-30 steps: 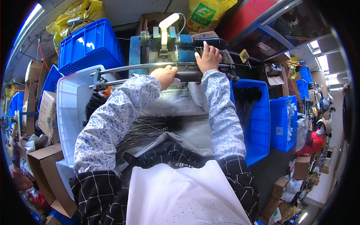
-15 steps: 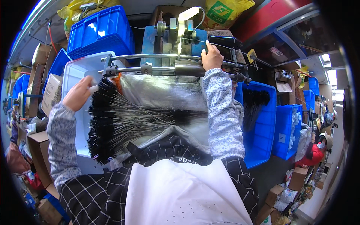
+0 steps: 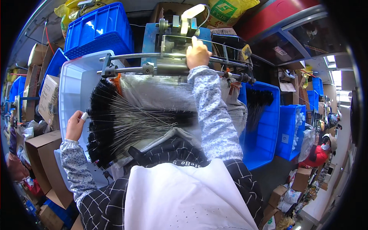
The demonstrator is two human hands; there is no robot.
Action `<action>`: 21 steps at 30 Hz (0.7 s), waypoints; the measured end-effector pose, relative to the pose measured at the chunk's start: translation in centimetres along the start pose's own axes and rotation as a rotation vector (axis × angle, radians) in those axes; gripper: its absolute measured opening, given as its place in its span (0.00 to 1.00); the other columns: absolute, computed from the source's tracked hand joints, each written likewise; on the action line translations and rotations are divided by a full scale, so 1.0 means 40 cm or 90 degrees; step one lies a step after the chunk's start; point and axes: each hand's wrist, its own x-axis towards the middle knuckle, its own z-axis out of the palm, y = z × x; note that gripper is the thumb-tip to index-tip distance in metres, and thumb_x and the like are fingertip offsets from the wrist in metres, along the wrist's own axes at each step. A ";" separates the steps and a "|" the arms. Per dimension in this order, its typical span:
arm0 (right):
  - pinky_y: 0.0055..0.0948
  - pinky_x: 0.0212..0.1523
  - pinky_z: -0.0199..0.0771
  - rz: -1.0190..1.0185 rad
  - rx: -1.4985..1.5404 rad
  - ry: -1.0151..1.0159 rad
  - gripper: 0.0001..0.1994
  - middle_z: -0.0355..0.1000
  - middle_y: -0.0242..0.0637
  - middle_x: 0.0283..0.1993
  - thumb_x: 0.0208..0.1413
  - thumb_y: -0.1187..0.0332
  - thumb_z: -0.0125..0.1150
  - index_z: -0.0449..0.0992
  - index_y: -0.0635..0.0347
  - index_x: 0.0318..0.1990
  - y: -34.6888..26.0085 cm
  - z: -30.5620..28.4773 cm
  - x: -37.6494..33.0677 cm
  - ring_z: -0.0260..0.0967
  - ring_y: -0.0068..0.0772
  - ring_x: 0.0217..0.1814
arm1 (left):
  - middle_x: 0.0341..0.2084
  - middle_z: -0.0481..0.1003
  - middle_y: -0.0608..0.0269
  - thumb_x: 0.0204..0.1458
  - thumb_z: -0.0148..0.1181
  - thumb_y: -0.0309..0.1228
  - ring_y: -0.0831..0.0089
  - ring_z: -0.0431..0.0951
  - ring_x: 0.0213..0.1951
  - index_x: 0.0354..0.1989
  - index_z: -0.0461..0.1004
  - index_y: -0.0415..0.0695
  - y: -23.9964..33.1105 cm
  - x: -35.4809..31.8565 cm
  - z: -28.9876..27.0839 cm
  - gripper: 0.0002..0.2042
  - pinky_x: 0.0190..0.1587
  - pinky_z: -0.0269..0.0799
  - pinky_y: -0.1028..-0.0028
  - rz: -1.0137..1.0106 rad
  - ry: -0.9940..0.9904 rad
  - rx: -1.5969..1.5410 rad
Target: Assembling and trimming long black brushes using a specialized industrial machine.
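A thick bundle of black-bristled wire brushes [image 3: 102,124] lies across my lap area, bristle ends to the left and bare twisted wire stems to the right. My left hand [image 3: 76,125] is at the bundle's left edge, thumb and fingers drawn together by the bristles. One of its fingertips has a white cover; whether a brush is pinched there cannot be seen. Over the rails of the blue bench machine [image 3: 151,38], my right hand [image 3: 197,55] has curled fingers, its fingertips beside a thin metal rod [image 3: 220,43]. What it grips, if anything, is hidden.
A white bin [image 3: 71,76] stands left, below a blue crate [image 3: 97,30]. Blue bins [image 3: 264,142] stand right, one with more black brushes [image 3: 258,99]. Two steel rails [image 3: 130,56] cross in front. Cardboard boxes [image 3: 50,149] line the left; a person in red [image 3: 320,155] is far right.
My left hand has moved down along the bundle's left edge. My right hand has shifted left over the machine, and the black bristles seen there before no longer show.
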 end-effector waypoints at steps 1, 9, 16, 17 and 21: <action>0.40 0.39 0.58 -0.018 0.003 0.003 0.16 0.68 0.33 0.37 0.47 0.69 0.47 0.66 0.56 0.46 -0.012 0.004 -0.002 0.65 0.32 0.39 | 0.15 0.65 0.67 0.47 0.51 0.27 0.82 0.62 0.21 0.25 0.66 0.36 0.000 0.001 -0.004 0.06 0.24 0.59 0.79 -0.039 -0.055 0.020; 0.41 0.43 0.58 -0.004 -0.010 -0.029 0.19 0.66 0.36 0.43 0.45 0.66 0.52 0.65 0.55 0.48 0.041 -0.016 0.005 0.64 0.36 0.45 | 0.14 0.65 0.67 0.48 0.53 0.30 0.83 0.62 0.20 0.24 0.67 0.35 -0.004 0.006 0.019 0.09 0.24 0.60 0.79 -0.047 -0.061 0.007; 0.41 0.41 0.60 0.000 -0.049 -0.020 0.18 0.68 0.34 0.41 0.44 0.67 0.54 0.69 0.50 0.46 0.235 -0.079 0.036 0.66 0.35 0.42 | 0.18 0.67 0.72 0.49 0.51 0.28 0.85 0.64 0.22 0.29 0.70 0.37 -0.018 0.035 0.024 0.07 0.26 0.61 0.84 -0.083 -0.026 -0.125; 0.41 0.40 0.63 -0.016 -0.052 -0.005 0.17 0.69 0.35 0.40 0.44 0.66 0.54 0.69 0.50 0.45 0.261 -0.084 0.044 0.67 0.37 0.41 | 0.18 0.67 0.72 0.49 0.51 0.28 0.85 0.64 0.22 0.29 0.70 0.37 -0.024 0.040 0.025 0.07 0.26 0.61 0.84 -0.089 -0.025 -0.124; 0.40 0.44 0.63 -0.031 -0.095 -0.046 0.13 0.69 0.36 0.41 0.50 0.60 0.47 0.71 0.49 0.42 0.325 -0.095 0.103 0.65 0.44 0.43 | 0.24 0.68 0.70 0.53 0.46 0.27 0.84 0.66 0.25 0.37 0.68 0.37 -0.053 0.052 -0.017 0.08 0.30 0.63 0.83 0.151 0.196 -0.254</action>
